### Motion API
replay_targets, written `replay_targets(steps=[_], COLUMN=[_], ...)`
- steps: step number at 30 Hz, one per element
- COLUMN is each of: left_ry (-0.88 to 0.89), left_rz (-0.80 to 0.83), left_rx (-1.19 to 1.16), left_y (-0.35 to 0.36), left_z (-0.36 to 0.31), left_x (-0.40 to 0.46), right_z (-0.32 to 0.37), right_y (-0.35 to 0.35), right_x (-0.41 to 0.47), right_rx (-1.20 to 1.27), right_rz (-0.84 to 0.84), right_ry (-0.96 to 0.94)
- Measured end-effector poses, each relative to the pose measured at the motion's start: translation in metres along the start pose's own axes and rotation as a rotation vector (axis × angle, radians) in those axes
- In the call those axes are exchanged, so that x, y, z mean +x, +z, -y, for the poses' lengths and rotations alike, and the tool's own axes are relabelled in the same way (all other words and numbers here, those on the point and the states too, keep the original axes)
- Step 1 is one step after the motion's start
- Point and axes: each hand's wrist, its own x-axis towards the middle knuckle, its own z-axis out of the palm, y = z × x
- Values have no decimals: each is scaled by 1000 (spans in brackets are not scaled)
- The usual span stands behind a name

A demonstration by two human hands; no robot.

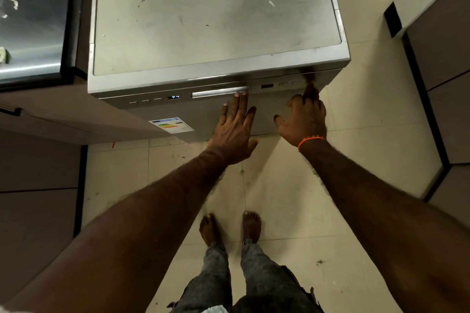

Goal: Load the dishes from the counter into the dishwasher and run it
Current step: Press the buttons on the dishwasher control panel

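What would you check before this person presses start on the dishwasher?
1. Door shut: ok, the dishwasher front looks closed.
2. Power and programme: ok, the display is lit and reads P4.
3. Left hand clear of the handle: not ok, straight fingertips touch its right end.
4. Right hand on a button: ok, one finger reaches the buttons at the panel's right end.
5. Which button: cannot tell, labels too small.
6. Dishes loaded: cannot tell, inside hidden.
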Motion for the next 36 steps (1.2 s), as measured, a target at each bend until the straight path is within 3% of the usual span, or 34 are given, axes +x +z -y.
replay_targets(steps=[7,18,25,31,36], left_ry=[-10,-43,-29,-16,-4], left_rz=[-5,11,12,14,12], left_rx=[-9,-8,-10,-12,10], left_y=[-5,-1,-1,0,6], left_z=[-3,7,6,0,4], left_x=[-22,-47,-47,-44,-49], right_z=[8,11,-15,-29,-31], right_y=[-1,5,3,-3,-3], right_x=[-10,-5,-3,-1,1], right_rx=[-65,151,281,89,76], right_rz=[42,67,136,105,148], right_ry=[-27,44,-27,-91,-97])
